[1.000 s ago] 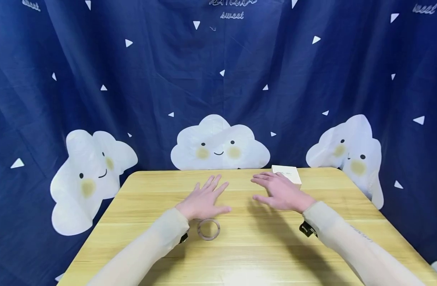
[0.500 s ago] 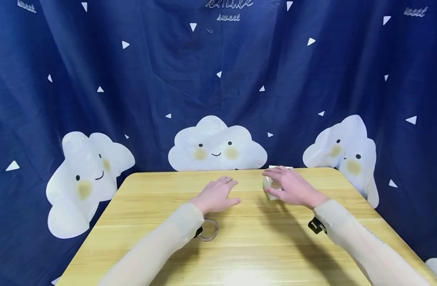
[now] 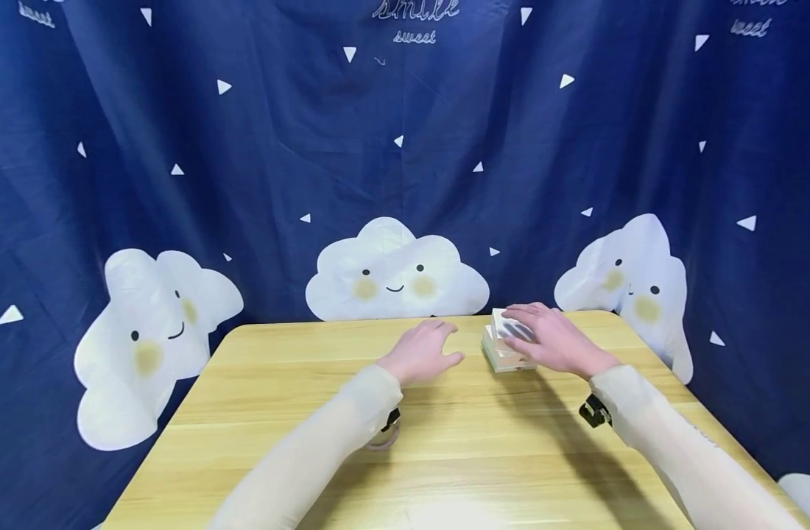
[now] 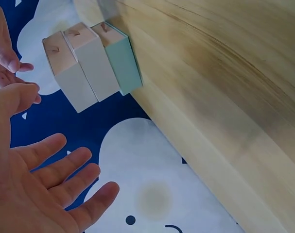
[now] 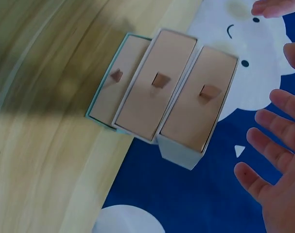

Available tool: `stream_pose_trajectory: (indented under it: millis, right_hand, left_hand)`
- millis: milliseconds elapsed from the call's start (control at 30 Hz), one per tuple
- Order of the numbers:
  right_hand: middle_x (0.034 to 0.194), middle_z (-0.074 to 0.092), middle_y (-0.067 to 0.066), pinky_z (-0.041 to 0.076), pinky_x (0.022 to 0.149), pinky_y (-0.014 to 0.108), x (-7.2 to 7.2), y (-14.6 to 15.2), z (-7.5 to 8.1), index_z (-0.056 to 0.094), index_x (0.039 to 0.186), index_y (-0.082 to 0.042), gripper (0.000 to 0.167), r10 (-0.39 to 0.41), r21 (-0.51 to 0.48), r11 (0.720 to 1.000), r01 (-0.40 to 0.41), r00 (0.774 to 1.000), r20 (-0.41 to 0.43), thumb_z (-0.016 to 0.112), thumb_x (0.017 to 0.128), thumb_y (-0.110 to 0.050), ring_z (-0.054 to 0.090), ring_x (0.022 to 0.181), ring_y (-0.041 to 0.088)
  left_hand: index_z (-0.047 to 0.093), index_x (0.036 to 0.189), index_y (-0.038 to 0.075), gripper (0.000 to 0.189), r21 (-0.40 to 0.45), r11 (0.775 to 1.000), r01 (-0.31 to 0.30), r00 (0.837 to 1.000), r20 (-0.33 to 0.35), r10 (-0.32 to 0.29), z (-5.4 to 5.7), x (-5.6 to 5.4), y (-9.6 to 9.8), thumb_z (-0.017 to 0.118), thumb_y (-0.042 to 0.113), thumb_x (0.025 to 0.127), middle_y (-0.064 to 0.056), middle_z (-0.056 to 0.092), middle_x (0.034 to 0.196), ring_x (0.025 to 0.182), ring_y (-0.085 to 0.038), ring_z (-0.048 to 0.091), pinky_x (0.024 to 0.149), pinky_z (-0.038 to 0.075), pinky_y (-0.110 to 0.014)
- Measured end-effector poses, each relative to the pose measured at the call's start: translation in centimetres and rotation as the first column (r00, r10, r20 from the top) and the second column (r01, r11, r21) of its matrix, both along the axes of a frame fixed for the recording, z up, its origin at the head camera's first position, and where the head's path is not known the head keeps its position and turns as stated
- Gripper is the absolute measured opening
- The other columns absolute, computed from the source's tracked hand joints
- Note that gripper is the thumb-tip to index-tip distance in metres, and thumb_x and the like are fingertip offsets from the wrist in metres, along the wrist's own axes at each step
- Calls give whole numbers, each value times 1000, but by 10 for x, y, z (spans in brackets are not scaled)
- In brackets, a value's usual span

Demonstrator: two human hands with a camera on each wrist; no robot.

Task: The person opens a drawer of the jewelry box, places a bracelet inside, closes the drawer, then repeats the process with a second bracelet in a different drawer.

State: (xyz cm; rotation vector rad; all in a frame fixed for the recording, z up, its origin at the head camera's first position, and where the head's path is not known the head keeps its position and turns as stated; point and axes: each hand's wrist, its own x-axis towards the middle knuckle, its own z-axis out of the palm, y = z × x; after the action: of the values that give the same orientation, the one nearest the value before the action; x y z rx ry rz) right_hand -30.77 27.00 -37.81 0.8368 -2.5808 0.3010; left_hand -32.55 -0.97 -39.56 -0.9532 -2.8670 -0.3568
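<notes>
Three stacked drawer boxes [image 5: 154, 87] near far edge of table [image 3: 484, 456], tabbed fronts facing person, long sides level. Left hand [image 3: 421, 355] loosely spread; right hand [image 3: 556, 340] too, blocking stack's right end in head view. Ring [image 3: 381, 447] mostly behind left sleeve [image 3: 335, 430].

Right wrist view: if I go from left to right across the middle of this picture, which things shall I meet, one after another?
Wooden table, mint-green box, middle white box, outer white box, dark blue cloth, right hand.
</notes>
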Motion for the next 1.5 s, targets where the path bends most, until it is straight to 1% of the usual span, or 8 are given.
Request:
stream_pose_trajectory:
  millis: [200, 333, 533, 767, 933, 1133, 1333, 1500]
  right_hand:
    - [135, 63, 19, 48, 98, 57, -5, 8, -4, 65, 131, -2, 49, -6, -1, 1000, 6, 1000, -10, 70, 92, -31, 58, 123, 40]
    - [136, 62, 20, 46, 102, 56, -9, 14, -8, 64, 131, -2, 49, -32, -2, 999, 32, 999, 14, 70, 92, -31, 56, 125, 40]
    - [140, 59, 19, 43, 106, 56, -12, 19, -13, 62, 134, -2, 52, -65, -14, 998, 66, 996, 65, 69, 93, -33, 53, 129, 39]
    - [138, 60, 20, 43, 106, 56, -17, 24, -21, 63, 132, -2, 52, -64, 2, 998, 63, 997, 43, 69, 91, -35, 55, 127, 41]
    - [139, 59, 21, 42, 107, 56, -20, 25, -27, 63, 131, -2, 51, -61, 2, 998, 61, 997, 56, 68, 92, -34, 53, 129, 40]
    - [140, 58, 21, 41, 107, 57, -19, 24, -30, 63, 130, -4, 49, -75, -13, 997, 77, 993, 96, 69, 91, -33, 52, 129, 41]
    - [142, 56, 20, 43, 105, 58, -18, 23, -31, 63, 130, -7, 47, -93, -19, 995, 96, 988, 120, 71, 91, -31, 50, 130, 40]
    - [144, 54, 19, 42, 106, 59, -17, 24, -33, 64, 132, -7, 47, -98, -5, 995, 100, 986, 135, 69, 92, -31, 47, 133, 39]
  left_hand:
    - [52, 145, 13, 62, -7, 1000, -3, 1000, 17, 3, -4, -10, 12, 55, 52, 97, -5, 53, 148, 137, -23, 48, 111, 43, -40]
    - [51, 146, 14, 62, 5, 1000, -17, 999, 31, 16, -7, -16, 18, 55, 51, 97, -4, 53, 149, 138, -23, 48, 111, 43, -40]
    - [50, 147, 15, 61, 51, 998, -39, 997, 70, 35, -7, -20, 29, 56, 49, 97, -2, 53, 150, 140, -22, 47, 112, 42, -40]
    - [49, 148, 16, 61, 80, 996, -38, 995, 94, 31, -9, -26, 47, 57, 47, 96, -2, 51, 152, 141, -21, 46, 114, 41, -40]
    - [49, 148, 16, 59, 100, 995, -21, 996, 89, 12, -12, -28, 59, 58, 44, 97, -3, 53, 150, 139, -21, 48, 112, 43, -40]
    - [50, 148, 19, 58, 135, 991, 0, 996, 94, -12, -13, -29, 70, 58, 44, 97, 1, 56, 147, 136, -18, 51, 108, 46, -37]
    - [51, 146, 17, 56, 146, 989, 2, 996, 92, -15, -14, -29, 77, 60, 41, 96, 2, 57, 146, 134, -17, 53, 109, 46, -36]
    - [53, 145, 18, 55, 169, 985, 26, 994, 104, -44, -17, -30, 83, 62, 38, 95, 2, 58, 145, 133, -17, 54, 110, 45, -34]
